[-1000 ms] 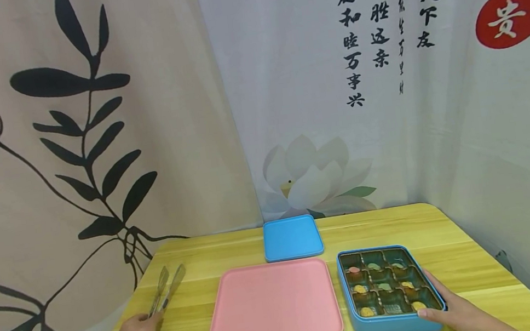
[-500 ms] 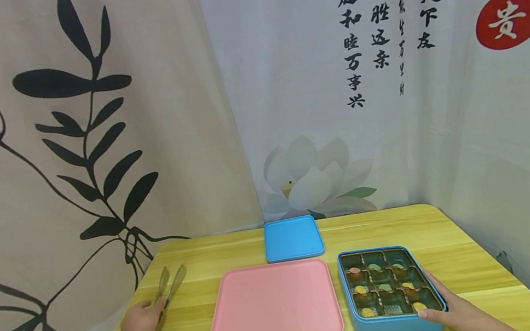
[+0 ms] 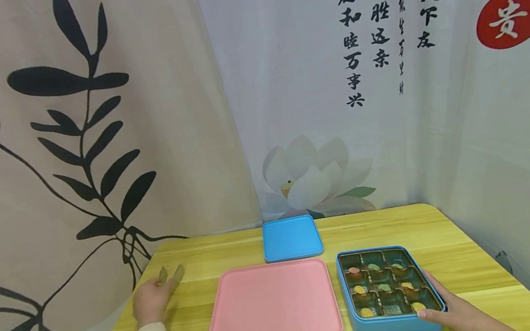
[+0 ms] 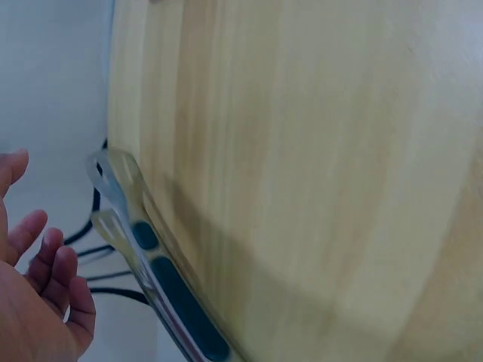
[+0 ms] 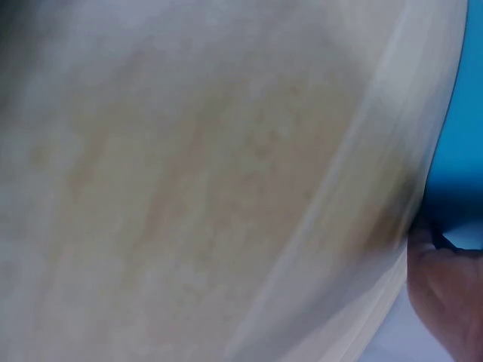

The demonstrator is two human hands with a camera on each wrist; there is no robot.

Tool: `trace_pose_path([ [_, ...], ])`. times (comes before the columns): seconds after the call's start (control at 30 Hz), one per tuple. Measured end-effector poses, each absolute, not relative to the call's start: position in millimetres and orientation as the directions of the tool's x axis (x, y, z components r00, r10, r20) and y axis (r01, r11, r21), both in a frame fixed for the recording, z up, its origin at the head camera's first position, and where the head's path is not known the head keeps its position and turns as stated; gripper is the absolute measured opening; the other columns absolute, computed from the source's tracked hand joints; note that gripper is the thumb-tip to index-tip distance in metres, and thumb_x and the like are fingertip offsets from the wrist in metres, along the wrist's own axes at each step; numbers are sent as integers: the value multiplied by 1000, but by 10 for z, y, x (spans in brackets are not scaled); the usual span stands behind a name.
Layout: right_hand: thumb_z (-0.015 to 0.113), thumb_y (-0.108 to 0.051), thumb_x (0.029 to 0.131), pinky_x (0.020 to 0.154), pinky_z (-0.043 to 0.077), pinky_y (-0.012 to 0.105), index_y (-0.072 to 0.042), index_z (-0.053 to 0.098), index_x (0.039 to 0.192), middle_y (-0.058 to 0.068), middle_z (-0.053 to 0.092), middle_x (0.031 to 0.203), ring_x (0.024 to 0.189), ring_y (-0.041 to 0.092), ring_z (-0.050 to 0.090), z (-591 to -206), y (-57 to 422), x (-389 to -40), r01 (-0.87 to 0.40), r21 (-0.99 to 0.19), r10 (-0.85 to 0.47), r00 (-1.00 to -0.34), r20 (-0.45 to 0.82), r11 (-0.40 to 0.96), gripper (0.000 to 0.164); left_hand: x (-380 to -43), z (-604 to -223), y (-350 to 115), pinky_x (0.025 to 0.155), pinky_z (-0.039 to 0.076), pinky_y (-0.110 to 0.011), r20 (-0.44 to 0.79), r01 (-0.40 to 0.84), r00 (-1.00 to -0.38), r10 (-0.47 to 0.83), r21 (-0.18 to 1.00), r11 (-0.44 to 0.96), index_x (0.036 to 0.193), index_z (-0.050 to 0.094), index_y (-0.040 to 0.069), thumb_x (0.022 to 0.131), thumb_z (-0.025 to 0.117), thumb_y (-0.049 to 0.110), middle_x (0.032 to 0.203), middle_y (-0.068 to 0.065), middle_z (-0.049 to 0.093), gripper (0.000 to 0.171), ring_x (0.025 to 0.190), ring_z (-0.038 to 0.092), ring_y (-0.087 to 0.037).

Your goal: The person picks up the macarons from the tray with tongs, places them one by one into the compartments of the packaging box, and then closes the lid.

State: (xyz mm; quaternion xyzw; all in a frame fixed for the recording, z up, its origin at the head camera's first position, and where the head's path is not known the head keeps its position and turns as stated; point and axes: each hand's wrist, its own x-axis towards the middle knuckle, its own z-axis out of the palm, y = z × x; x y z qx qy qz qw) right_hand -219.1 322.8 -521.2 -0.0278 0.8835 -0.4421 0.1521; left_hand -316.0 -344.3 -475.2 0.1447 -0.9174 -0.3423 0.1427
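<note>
On the table's left side lies a pair of metal tongs (image 3: 177, 275), its far ends showing past my left hand (image 3: 150, 302). The left wrist view shows the tongs' (image 4: 181, 294) dark green grip, with the fingers of my left hand (image 4: 38, 294) loosely bent and apart beside it. My right hand (image 3: 454, 312) holds the front right corner of a blue box (image 3: 394, 326), thumb over the rim and fingers along the right side. Inside is a dark divided insert with small yellow, green and pink pieces in several compartments. The right wrist view shows part of the box's blue wall (image 5: 460, 143).
A pink tray (image 3: 272, 305) lies in the middle of the wooden table (image 3: 377, 229), left of the box. Behind it is a smaller blue tray (image 3: 292, 238). A printed curtain (image 3: 179, 115) hangs at the back and sides.
My left hand has moved forward along the tongs, from their near end toward the far ends, covering more of them. My right hand and the box stay put.
</note>
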Motion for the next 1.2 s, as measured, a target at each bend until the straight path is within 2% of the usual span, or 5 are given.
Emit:
trace_pose_path([
  [0.1, 58, -40, 100, 88, 37, 72, -4, -12, 156, 42, -5, 152, 128, 68, 24, -5217, 3230, -2192, 91, -789, -178, -953, -247, 607, 97, -3213, -4705, -3361, 91, 43, -60, 186, -141, -919, -347, 668, 731, 134, 54, -9, 91, 54, 67, 138, -29, 51, 88, 118, 52, -49],
  [0.33, 58, -41, 100, 89, 36, 71, -4, -12, 156, 41, -4, 153, 130, 67, 22, -5224, 3236, -2194, 113, -795, -169, -950, -261, 596, 97, -3352, -4623, -3173, 85, 47, -57, 211, -76, -937, -278, 654, 753, 132, 55, -9, 96, 60, 45, 124, -33, 57, 65, 108, 57, -46],
  [0.73, 57, -42, 100, 88, 37, 71, -5, -12, 156, 41, -5, 153, 130, 68, 19, -5242, 3239, -2202, 144, -811, -168, -944, -285, 567, 96, -3539, -4519, -2714, 80, 50, -50, 191, 8, -967, -171, 690, 723, 138, 52, -5, 96, 63, 43, 121, -28, 58, 65, 103, 59, -38],
  [1.0, 58, -43, 99, 89, 37, 70, -4, -11, 156, 42, -4, 153, 130, 67, 22, -5227, 3229, -2206, 142, -802, -160, -946, -283, 580, 97, -3637, -4479, -2471, 77, 49, -47, 201, 59, -971, -132, 731, 680, 137, 53, -4, 95, 66, 34, 116, -24, 59, 58, 99, 58, -34],
  [1.2, 58, -42, 99, 88, 37, 70, -5, -11, 157, 41, -5, 153, 130, 68, 20, -5210, 3222, -2202, 142, -804, -156, -947, -280, 578, 97, -3713, -4491, -2306, 83, 47, -48, 182, 69, -977, -114, 770, 634, 138, 53, -4, 94, 69, 31, 118, -23, 57, 58, 103, 55, -34],
])
